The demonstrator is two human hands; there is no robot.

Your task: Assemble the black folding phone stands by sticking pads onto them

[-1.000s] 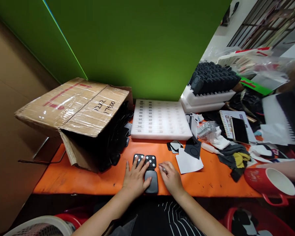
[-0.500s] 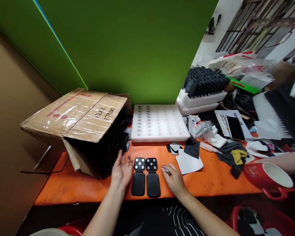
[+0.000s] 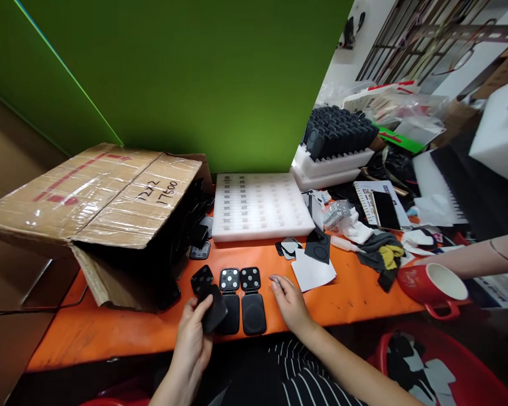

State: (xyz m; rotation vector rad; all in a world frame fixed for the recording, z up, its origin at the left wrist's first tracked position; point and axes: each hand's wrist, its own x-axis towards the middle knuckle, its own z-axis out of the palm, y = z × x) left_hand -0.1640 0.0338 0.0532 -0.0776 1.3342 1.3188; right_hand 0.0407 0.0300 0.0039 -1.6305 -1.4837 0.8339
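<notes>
My left hand [image 3: 195, 332] grips a black hinged folding pad [image 3: 214, 309], thumb on top. Its smaller half, with several round grey dots, tilts up beyond the fingers. The held pad partly covers the left one of two similar pads lying unfolded on the orange table: the left pad [image 3: 229, 279] and the right pad [image 3: 254, 314]. Both have their dotted squares at the far side and plain black halves nearer me. My right hand [image 3: 292, 304] rests on the table right of them, fingers curled round a small grey metallic piece [image 3: 278, 281] that I cannot make out fully.
An open cardboard box [image 3: 122, 194] with black pieces inside stands at left. A white foam tray [image 3: 266, 211] lies behind the pads. Right are white sheets [image 3: 313, 270], a grey-yellow glove [image 3: 381, 252], a red mug [image 3: 427, 287] and another person's arm [image 3: 486, 255].
My left hand was open, palm up, beside the box; now it grips a folding pad. My right hand has stayed by the pads. The view has shifted a little.
</notes>
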